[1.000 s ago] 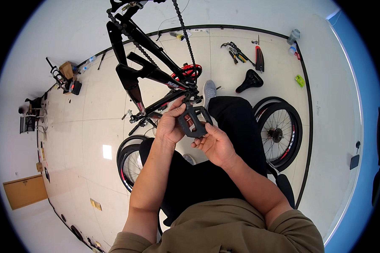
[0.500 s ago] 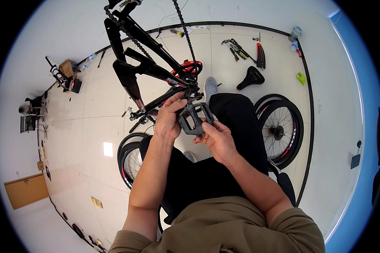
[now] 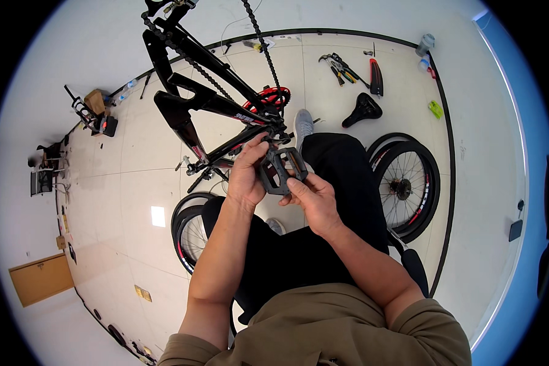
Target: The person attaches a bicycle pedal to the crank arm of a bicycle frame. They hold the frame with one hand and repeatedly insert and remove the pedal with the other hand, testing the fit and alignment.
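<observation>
A dark grey flat bicycle pedal (image 3: pixel 285 171) is held in front of me, beside the crank area of a black bicycle frame (image 3: pixel 192 100). My right hand (image 3: pixel 316 200) grips its near right edge, thumb on top and fingers beneath. At the pedal's upper left, my left hand (image 3: pixel 247 174) is closed, with thumb and forefinger pinched by a small dark part; that part is mostly hidden, and I cannot tell whether it is the spindle or the crank end. Just beyond sits a red chainring (image 3: pixel 279 96), and a black chain (image 3: pixel 260 39) hangs slack above it.
Right of my leg lie bicycle wheels (image 3: pixel 409 189); another pair (image 3: pixel 192 235) lies left. A black saddle (image 3: pixel 363 110), a red-and-black mudguard (image 3: pixel 376 78) and hand tools (image 3: pixel 341 69) rest on the tiled floor ahead. Bottles (image 3: pixel 426 46) stand by the far right wall.
The pedal has turned slightly in my hands, and my right fingers have shifted a little along its edge. The whole view has shifted slightly.
</observation>
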Action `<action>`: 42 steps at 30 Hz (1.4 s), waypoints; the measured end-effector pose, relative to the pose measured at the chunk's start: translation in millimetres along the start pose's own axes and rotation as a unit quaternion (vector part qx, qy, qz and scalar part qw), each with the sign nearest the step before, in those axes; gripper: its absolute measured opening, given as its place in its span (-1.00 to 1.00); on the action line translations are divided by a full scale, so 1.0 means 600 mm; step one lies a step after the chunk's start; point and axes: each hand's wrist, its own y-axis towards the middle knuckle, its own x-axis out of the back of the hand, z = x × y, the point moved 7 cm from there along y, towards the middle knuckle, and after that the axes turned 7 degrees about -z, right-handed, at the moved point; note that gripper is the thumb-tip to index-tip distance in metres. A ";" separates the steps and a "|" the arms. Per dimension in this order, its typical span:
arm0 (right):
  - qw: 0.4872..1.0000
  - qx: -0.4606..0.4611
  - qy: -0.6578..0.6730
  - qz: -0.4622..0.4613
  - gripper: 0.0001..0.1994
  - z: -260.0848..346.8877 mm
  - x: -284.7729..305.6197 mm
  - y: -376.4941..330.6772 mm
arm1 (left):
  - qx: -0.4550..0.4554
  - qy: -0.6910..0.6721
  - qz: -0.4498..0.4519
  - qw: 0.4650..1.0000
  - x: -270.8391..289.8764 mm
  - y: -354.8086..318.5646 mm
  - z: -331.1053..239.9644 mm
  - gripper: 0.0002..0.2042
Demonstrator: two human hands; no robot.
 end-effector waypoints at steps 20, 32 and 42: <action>0.995 0.061 -0.072 -0.017 -0.84 0.010 -0.002 -0.002 | -0.018 0.040 -0.058 0.997 -0.002 -0.011 -0.019 -0.60; 0.982 0.111 -0.155 0.003 -0.83 0.009 0.003 -0.002 | -0.078 0.181 -0.107 0.974 -0.007 -0.019 -0.051 -0.36; 0.964 -0.155 0.209 0.059 -0.71 -0.028 -0.008 0.002 | -0.074 0.131 -0.089 0.985 0.000 -0.018 -0.038 -0.42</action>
